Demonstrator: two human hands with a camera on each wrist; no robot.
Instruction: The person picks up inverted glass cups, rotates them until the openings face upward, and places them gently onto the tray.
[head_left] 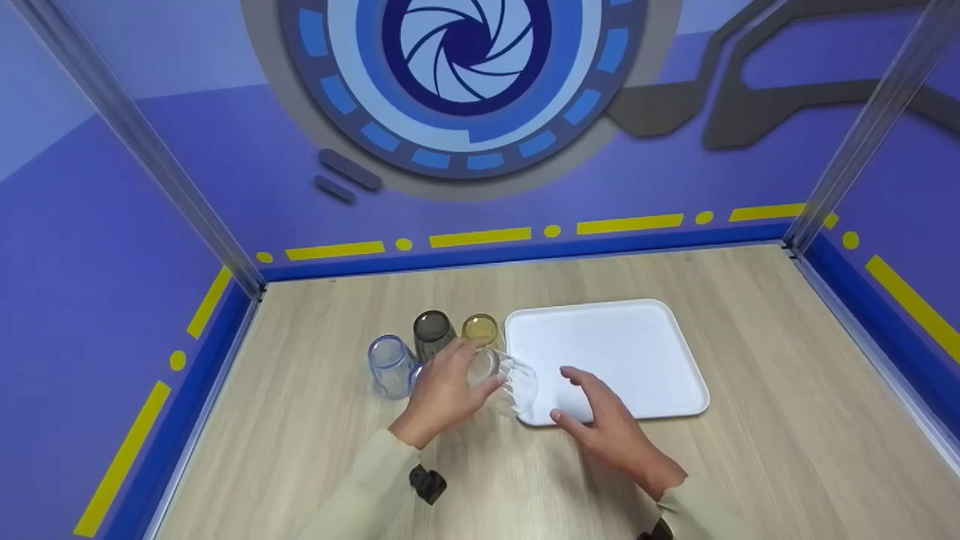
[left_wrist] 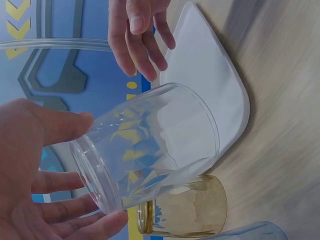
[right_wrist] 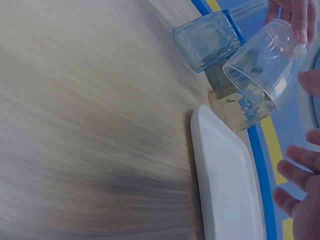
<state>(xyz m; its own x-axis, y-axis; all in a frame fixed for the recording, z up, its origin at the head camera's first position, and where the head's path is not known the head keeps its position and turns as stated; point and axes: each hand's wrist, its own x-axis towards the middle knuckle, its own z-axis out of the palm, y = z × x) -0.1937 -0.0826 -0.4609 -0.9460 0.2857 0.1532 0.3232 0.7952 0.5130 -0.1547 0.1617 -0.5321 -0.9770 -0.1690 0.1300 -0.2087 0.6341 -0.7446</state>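
My left hand (head_left: 444, 390) grips a clear drinking glass (left_wrist: 150, 145) by its base, fingers and thumb around it. The glass is tilted, its mouth pointing right and down near the left edge of the white tray (head_left: 622, 352). My right hand (head_left: 609, 426) hangs near the tray's front edge, fingers spread and holding nothing. Just beyond the left hand stand an amber glass (head_left: 480, 328) and a dark grey glass (head_left: 433, 334), both upside down. A blue-tinted glass (right_wrist: 207, 40) is mostly hidden behind the left hand in the head view.
Another upside-down glass with a blue rim (head_left: 390, 367) stands at the left of the group. The wooden tabletop (head_left: 315, 450) is bounded by blue-purple panels at the back and both sides. The tray lies right of the glasses.
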